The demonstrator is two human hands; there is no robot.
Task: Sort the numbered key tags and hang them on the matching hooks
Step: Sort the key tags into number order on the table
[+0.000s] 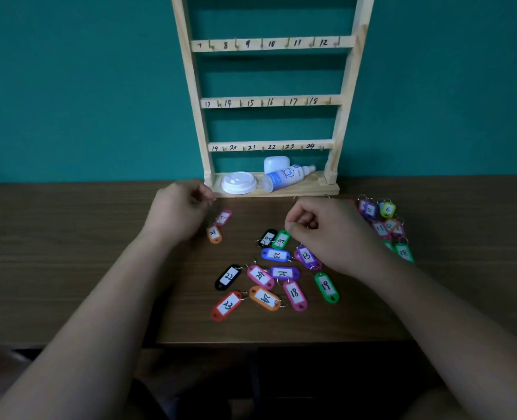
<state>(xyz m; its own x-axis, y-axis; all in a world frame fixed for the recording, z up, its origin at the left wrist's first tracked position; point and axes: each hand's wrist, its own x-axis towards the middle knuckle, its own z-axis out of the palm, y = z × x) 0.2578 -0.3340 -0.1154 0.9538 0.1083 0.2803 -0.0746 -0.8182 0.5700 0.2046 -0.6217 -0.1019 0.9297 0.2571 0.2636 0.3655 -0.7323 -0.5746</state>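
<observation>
Both hands are hovering low over the bench [69, 253], well apart, and both are curling their fingers. The left hand [180, 212] is sitting just beside a pink tag [223, 217] and an orange tag [214, 234]. The right hand [327, 231] is bringing thumb and forefinger together just above the green tag [281, 239] marked 20, though I cannot tell whether either hand is actually pinching a ring or closing on nothing. I'm seeing the key tags lying loose in three lots: that pair on the left, the main scatter [269, 280] in the middle, and a smaller heap [384, 225] on the right, partly hidden behind the right wrist. Nothing is hanging yet on the hooks [286, 43] that I can see on the wooden rack [346, 95]. I'm judging these tags to be light, stiff plastic, likely to skate across the wood at the slightest nudge. The thin wire ring at one end is looking like the place to take hold, since that is the part going over the hook and it leaves the number readable.
</observation>
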